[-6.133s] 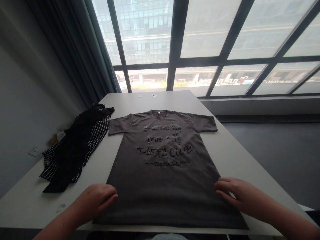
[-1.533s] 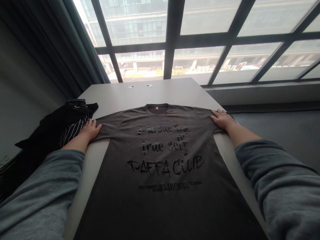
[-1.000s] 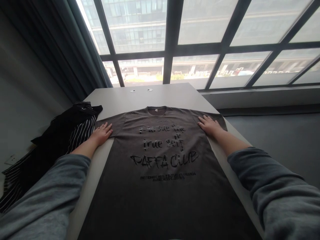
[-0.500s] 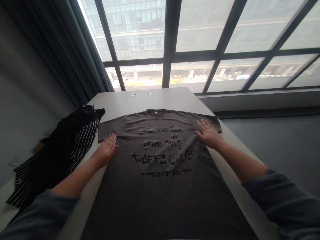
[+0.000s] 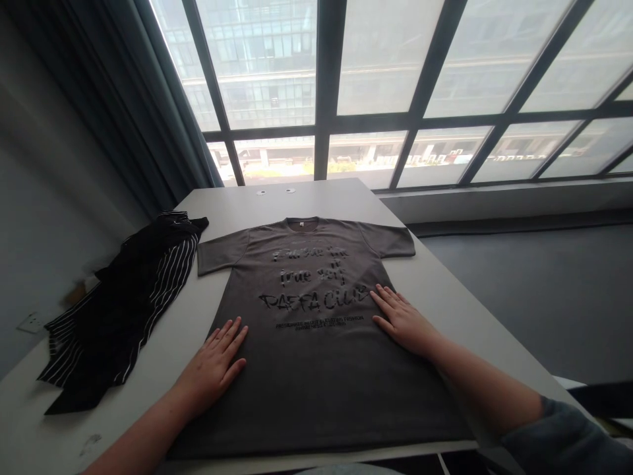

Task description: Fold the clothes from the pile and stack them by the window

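A dark grey T-shirt (image 5: 316,382) with black lettering lies spread flat, its collar at the far end and its hem by the table's near edge. Flat on its left side, below the sleeve, rests my left hand (image 5: 212,363), fingers stretched out. My right hand (image 5: 403,320) lies on the shirt's right side, beside the end of the large lettering, with its fingers spread. Neither hand grips the cloth. Both sleeves point outward, and the lower right side of the shirt is partly covered by my right forearm.
The shirt lies on a white table (image 5: 336,198) with two small round fittings near its far edge. A black garment with white stripes (image 5: 123,310) is heaped on the left. Beyond stand a dark curtain (image 5: 163,99) and a large window (image 5: 376,59). Grey floor (image 5: 519,284) shows at right.
Both hands have slid from near the sleeves down the shirt's sides toward me, staying flat. The shirt's near hem now shows, and the view has shifted slightly.
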`<act>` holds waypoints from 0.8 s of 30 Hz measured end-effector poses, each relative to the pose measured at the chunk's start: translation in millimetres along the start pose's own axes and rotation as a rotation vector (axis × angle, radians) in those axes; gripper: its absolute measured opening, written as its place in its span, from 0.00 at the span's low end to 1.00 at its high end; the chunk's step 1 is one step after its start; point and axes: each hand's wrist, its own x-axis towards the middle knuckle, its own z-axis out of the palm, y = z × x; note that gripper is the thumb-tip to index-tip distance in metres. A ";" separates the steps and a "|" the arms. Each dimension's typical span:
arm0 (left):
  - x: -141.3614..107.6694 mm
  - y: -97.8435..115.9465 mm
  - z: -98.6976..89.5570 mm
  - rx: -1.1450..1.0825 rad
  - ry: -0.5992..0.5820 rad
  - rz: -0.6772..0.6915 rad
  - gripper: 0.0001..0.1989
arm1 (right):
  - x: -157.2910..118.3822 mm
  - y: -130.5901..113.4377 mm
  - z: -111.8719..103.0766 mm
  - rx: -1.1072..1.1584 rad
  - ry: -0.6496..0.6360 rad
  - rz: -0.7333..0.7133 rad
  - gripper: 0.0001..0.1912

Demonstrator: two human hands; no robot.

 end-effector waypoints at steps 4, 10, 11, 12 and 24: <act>-25.7 7.4 3.1 0.122 0.092 0.049 0.35 | -12.1 2.7 3.8 -0.092 -0.003 -0.036 0.39; -49.1 11.2 -5.2 0.181 0.113 0.102 0.36 | -21.4 5.8 -5.9 -0.173 0.004 -0.076 0.39; -43.4 9.3 -9.4 0.172 0.106 0.104 0.35 | -14.7 4.5 -11.4 -0.177 0.020 -0.084 0.39; -33.3 6.6 -14.2 0.160 0.099 0.102 0.33 | -4.4 2.5 -17.7 -0.179 0.044 -0.089 0.40; 238.2 -21.4 -28.9 0.026 -0.081 -0.364 0.36 | 187.4 -27.6 -10.7 -0.062 -0.070 0.239 0.44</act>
